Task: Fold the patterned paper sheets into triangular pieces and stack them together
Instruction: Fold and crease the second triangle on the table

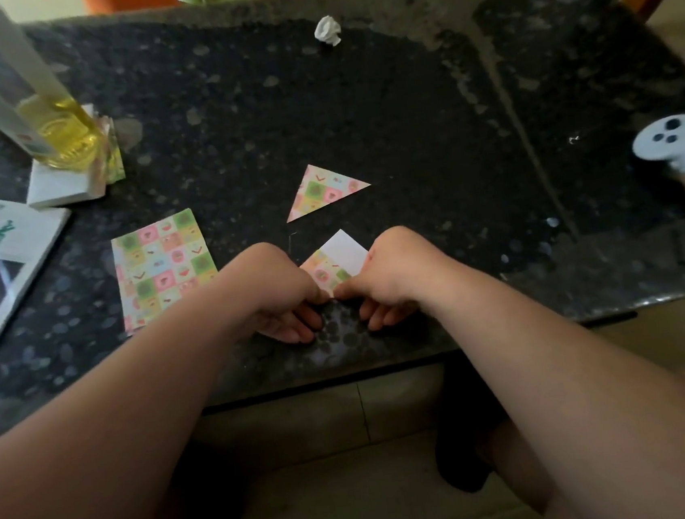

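Left hand (280, 291) and right hand (385, 280) both pinch the near corner of the half-folded sheet (334, 260). It points away from the grip, white underside at the far tip. Finished triangle (325, 191) lies just beyond; flat sheet (162, 265) is nearer the left hand.

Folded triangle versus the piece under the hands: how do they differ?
The folded triangle lies free, untouched; the held piece is pinched by the left hand and right hand. The folded triangle shows only pattern; the held piece shows a white flap. Both share the pastel checked print.
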Available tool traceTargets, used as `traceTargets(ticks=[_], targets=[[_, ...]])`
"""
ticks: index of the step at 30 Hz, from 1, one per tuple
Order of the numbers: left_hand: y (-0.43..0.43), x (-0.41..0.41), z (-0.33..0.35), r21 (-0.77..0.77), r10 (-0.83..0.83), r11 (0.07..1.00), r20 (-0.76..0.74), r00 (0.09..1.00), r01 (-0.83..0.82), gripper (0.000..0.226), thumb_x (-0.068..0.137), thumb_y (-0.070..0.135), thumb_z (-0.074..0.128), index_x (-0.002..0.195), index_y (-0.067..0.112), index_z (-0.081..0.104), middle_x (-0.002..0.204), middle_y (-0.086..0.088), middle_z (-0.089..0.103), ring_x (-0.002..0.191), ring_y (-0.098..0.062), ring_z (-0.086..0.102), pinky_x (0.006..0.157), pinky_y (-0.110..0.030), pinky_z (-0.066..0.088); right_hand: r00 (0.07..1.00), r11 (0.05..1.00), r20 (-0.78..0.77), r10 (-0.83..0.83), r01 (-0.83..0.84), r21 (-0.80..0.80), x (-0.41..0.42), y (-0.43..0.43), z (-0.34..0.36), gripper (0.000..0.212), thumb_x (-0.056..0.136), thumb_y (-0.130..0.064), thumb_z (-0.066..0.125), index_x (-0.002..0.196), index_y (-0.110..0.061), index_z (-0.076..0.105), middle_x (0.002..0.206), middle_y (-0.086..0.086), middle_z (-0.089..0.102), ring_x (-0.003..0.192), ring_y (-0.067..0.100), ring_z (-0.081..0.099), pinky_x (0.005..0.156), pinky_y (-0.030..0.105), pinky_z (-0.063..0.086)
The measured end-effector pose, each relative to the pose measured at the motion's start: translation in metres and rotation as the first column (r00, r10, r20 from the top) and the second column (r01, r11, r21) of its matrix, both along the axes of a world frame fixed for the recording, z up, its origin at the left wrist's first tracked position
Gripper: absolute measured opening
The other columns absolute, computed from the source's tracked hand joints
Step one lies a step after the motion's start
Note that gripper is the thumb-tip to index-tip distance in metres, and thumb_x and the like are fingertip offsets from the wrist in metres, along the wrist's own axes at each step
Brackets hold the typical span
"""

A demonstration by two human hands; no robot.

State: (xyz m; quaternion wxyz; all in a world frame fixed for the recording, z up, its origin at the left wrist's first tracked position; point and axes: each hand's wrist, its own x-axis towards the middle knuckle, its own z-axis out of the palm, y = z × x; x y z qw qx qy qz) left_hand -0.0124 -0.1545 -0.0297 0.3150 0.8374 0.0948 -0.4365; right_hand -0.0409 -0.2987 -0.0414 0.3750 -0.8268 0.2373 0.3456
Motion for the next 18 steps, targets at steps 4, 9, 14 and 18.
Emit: traceTargets(ticks=[4,9,14,18], targets=[[0.003,0.008,-0.001,0.021,-0.006,1.0,-0.027,1.0,0.006,0.018,0.098,0.01,0.067,0.104,-0.006,0.06,0.056,-0.011,0.07,0.043,-0.019,0.065,0.041,-0.025,0.052,1.0,1.0,-0.01,-0.005,0.004,-0.02,0.001,0.001,0.002,0.031,0.094,-0.033,0.075,0.088,-0.003,0.067,0.063,0.005,0.071,0.043,0.013,0.065,0.045,0.021,0.052],[0.017,0.012,-0.001,0.045,0.005,0.999,-0.035,0.999,-0.003,0.019,0.098,0.012,0.068,0.103,-0.006,0.065,0.057,-0.011,0.071,0.045,-0.018,0.066,0.043,-0.025,0.055,1.0,0.999,-0.01,-0.012,0.011,-0.038,0.002,0.001,0.004,0.03,0.092,-0.034,0.077,0.089,-0.004,0.07,0.063,0.005,0.075,0.049,0.013,0.07,0.05,0.023,0.056],[0.036,0.013,0.0,0.042,0.05,0.998,-0.03,0.998,-0.049,0.018,0.095,0.01,0.071,0.097,-0.007,0.066,0.064,-0.014,0.073,0.045,-0.019,0.067,0.04,-0.025,0.053,1.0,0.999,-0.027,-0.011,0.01,-0.034,0.003,0.002,0.007,0.03,0.092,-0.032,0.077,0.091,-0.003,0.07,0.063,0.005,0.075,0.049,0.013,0.07,0.047,0.022,0.054],[0.052,0.016,0.004,0.049,0.083,0.995,-0.018,0.996,-0.082,0.014,0.095,0.007,0.071,0.093,-0.005,0.066,0.062,-0.015,0.072,0.043,-0.019,0.067,0.038,-0.024,0.051,1.0,0.999,-0.024,-0.014,0.013,-0.037,0.003,0.003,0.01,0.03,0.091,-0.032,0.079,0.094,-0.004,0.071,0.066,0.006,0.076,0.052,0.013,0.072,0.051,0.022,0.056]])
